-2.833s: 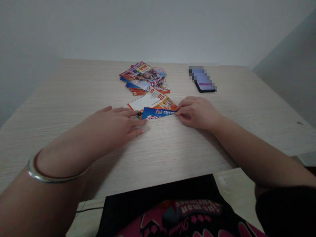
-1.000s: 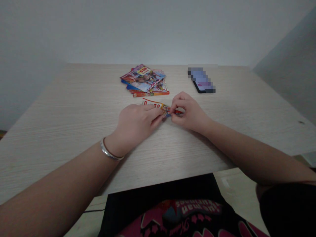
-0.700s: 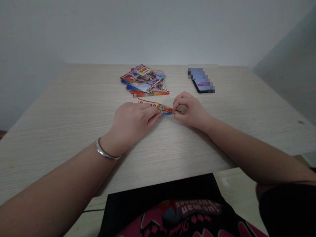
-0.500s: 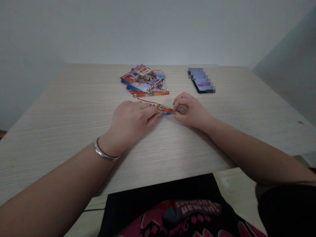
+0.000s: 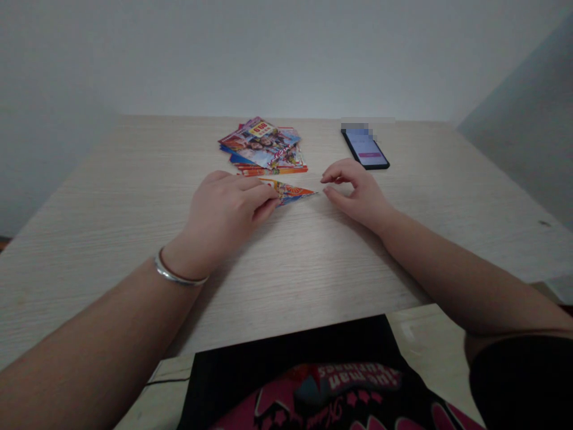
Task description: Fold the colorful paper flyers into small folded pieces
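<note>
From your head view, your left hand [image 5: 224, 209] pinches the folded paper leaflet [image 5: 289, 192] against the wooden table [image 5: 134, 251], just below the leaflet pile [image 5: 262, 146]; your right hand [image 5: 358, 194] spreads open just beside the leaflet's tip, with a phone [image 5: 364, 149] beyond

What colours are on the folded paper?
The folded paper is orange, red and blue in the head view.

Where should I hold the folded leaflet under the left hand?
Pinch the folded leaflet at its narrow, pointed right end, coming from the right: the left hand covers the other end, and that tip sticks out beside the right hand.
</note>
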`<state>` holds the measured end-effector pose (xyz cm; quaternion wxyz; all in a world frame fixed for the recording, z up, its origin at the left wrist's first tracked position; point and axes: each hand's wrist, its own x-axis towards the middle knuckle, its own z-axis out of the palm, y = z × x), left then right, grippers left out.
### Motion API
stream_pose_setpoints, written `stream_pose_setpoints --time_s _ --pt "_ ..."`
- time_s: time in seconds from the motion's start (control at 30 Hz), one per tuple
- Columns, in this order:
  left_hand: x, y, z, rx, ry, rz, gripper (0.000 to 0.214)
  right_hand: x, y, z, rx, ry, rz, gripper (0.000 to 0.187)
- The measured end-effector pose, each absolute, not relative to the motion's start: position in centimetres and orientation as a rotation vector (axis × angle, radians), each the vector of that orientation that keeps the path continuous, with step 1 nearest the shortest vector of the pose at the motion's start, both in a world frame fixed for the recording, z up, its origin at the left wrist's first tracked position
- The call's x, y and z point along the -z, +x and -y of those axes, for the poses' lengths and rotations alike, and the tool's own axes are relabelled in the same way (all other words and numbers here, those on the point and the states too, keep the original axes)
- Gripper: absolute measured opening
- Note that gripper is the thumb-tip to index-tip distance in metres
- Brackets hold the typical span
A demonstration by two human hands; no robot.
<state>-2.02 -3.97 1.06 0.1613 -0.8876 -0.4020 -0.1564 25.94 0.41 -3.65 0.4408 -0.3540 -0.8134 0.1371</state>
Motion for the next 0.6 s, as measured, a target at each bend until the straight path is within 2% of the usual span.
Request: stream_pose_setpoints --time_s 0.2,0.4,0.6 --pt "-0.8 -2.3 3.9 0.588 -2.622 0.914 0.028 3.0 25.0 0.5 -0.240 -0.780 2.167 0.005" --pt "-0.7 -1.7 4.4 0.593 -2.461 1.015 0.021 3.0 24.0 0.9 -0.110 -0.696 2.237 0.009" --pt "0.6 -0.7 4.0 0.694 -2.686 0.984 0.019 2.4 21.9 1.9 0.077 -0.587 2.211 0.012"
